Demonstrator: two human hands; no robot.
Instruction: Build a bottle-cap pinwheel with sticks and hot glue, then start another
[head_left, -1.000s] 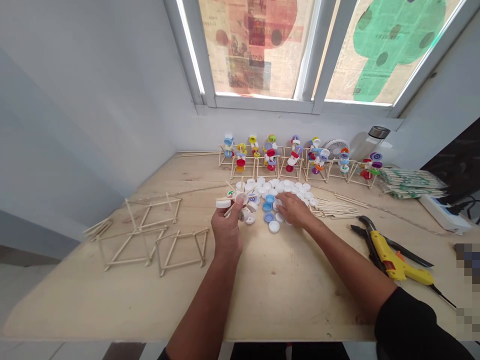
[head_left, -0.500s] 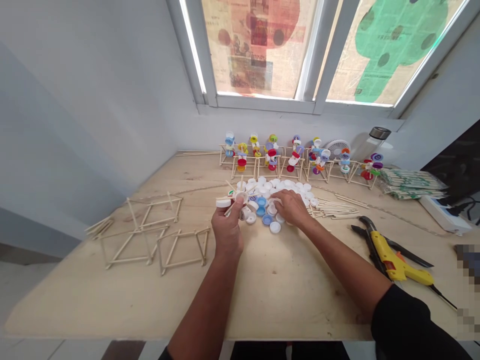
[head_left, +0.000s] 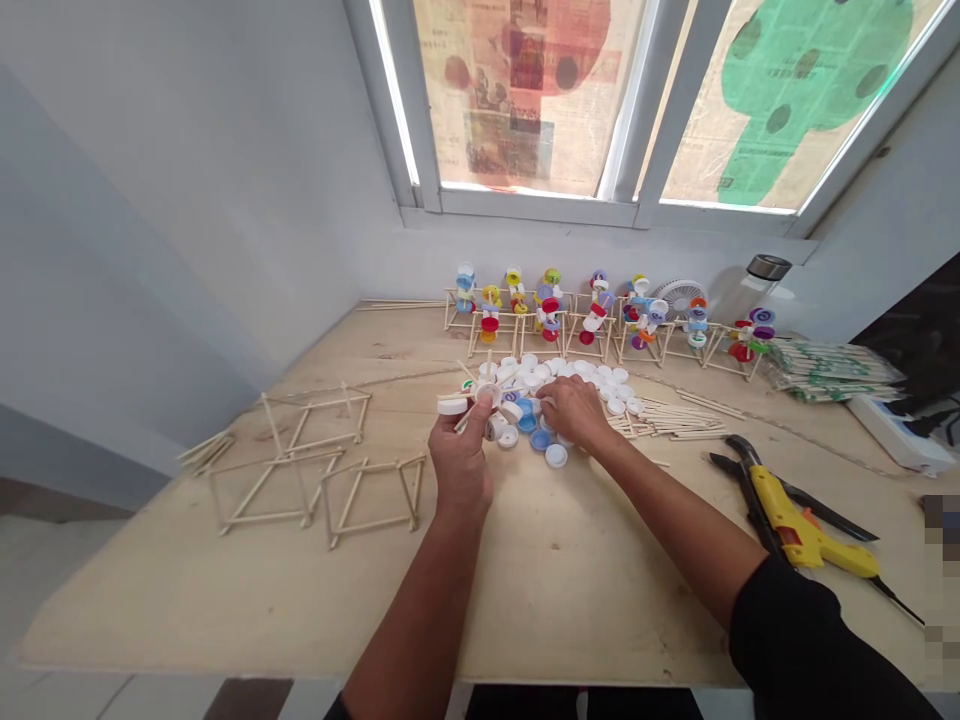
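My left hand (head_left: 463, 465) is closed on a wheel of sticks and caps (head_left: 487, 393), its thumb against the middle cap; a white cap sticks out at the left side. Sticks point outward from the hub. My right hand (head_left: 576, 412) reaches into the pile of bottle caps (head_left: 600, 377), fingers bent together; whether a cap is between the fingertips is hard to make out. Blue caps (head_left: 540, 440) and a white cap (head_left: 556, 456) lie just below and left of it.
Stick frames (head_left: 375, 525) stand at left. Finished wheels on frames (head_left: 550, 322) line the wall. Loose sticks (head_left: 682, 420), a yellow glue gun (head_left: 799, 530), packed sticks (head_left: 832, 370), a power strip (head_left: 896, 435), a fan (head_left: 679, 298) and a bottle (head_left: 754, 285) are at right.
My right hand has moved slightly left over the caps, nearer my left hand. My left hand still holds the wheel. The whole view has shifted a little.
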